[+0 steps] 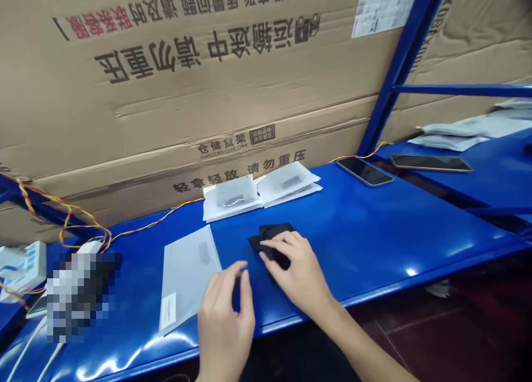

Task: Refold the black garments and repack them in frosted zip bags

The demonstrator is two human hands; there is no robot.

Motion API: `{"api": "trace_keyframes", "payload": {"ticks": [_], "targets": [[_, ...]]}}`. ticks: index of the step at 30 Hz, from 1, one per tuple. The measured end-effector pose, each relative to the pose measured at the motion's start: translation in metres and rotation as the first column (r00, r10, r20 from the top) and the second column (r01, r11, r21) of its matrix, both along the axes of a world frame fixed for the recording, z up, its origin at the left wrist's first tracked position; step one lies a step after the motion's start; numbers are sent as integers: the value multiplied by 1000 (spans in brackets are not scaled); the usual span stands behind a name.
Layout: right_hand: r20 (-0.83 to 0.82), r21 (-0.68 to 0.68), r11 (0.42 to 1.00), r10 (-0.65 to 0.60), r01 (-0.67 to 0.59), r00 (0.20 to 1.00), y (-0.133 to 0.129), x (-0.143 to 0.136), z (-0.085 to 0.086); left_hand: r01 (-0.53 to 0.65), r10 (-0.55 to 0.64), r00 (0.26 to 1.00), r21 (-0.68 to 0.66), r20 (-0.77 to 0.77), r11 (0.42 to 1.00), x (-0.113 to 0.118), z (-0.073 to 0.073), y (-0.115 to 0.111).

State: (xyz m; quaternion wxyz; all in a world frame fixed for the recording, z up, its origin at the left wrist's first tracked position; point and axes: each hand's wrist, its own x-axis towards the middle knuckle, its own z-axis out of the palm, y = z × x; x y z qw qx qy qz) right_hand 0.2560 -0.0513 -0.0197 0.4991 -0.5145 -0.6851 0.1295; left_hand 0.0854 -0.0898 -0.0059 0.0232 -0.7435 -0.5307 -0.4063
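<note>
A piece of folded black cloth (276,229) lies on the blue metal shelf (353,232); its exact kind I cannot make out. My right hand (302,271) is over it, thumb and fingers closed on its near edge. My left hand (226,315) is a short way to the left and holds nothing, its thumb and forefinger apart. Just beyond the left hand lies a flat frosted plastic bag (185,276) with a white label at its lower corner. My left fingers cover or nearly touch the bag's right edge.
Behind the cloth are two stacks of frosted bags, a left stack (230,199) and a right stack (286,183). One phone (366,171) lies at the back right, another phone (430,163) beyond it. A power strip (25,268) and twisted wires (85,221) are at left. Cardboard (208,105) walls the back.
</note>
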Motion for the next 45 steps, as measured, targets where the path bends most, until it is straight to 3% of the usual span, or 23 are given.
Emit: {"api": "trace_keyframes", "payload": {"ticks": [3, 6, 10, 13, 16, 18, 21, 25, 28, 30, 32, 34, 36, 39, 45], "targets": [[-397, -99, 993, -99, 64, 912, 1, 17, 10, 91, -90, 995, 35, -34, 995, 18, -2, -4], [-503, -189, 952, -305, 241, 809, 4, 48, 14, 176, -170, 978, 35, -118, 984, 39, -5, 9], [-265, -230, 835, -548, 500, 794, 5, 103, -4, 281, -290, 927, -71, -239, 957, 59, -17, 31], [-6, -75, 782, -621, 619, 784, 0, 128, -17, 278, -303, 922, -133, -239, 951, 60, -24, 36], [124, 105, 854, -520, 510, 845, -4, 122, -16, 235, -264, 939, -147, -221, 961, 48, -25, 32], [241, 105, 934, -357, 341, 903, -5, 104, -12, 205, -239, 943, -158, -232, 966, 35, -24, 28], [400, 55, 976, -213, 209, 891, -4, 71, -9, 113, -151, 957, -161, -247, 981, 12, -21, 20], [273, 38, 989, -148, 144, 950, -1, 43, -5, -50, 16, 963, -119, -271, 992, -15, -19, 13], [25, 11, 986, -169, 169, 985, 3, 48, 3, -140, 98, 936, -100, -338, 985, -33, -20, 14], [-90, -28, 962, -272, 270, 958, 6, 64, 4, -169, 126, 919, -83, -373, 982, -46, -21, 18], [-96, -91, 925, -376, 368, 922, 8, 84, 0, -192, 152, 914, -70, -376, 979, -59, -23, 22], [-11, -151, 911, -390, 384, 921, 9, 103, -9, -218, 181, 912, -61, -367, 974, -72, -23, 27], [70, -168, 923, -339, 346, 938, 11, 116, -18, -204, 170, 918, -59, -357, 977, -80, -20, 33], [63, -172, 936, -302, 308, 951, 21, 120, -24, -110, 75, 949, -98, -307, 989, -83, -10, 46], [8, -233, 954, -192, 188, 981, 50, 117, -9, 47, -91, 977, -222, -193, 974, -70, 18, 74]]}}
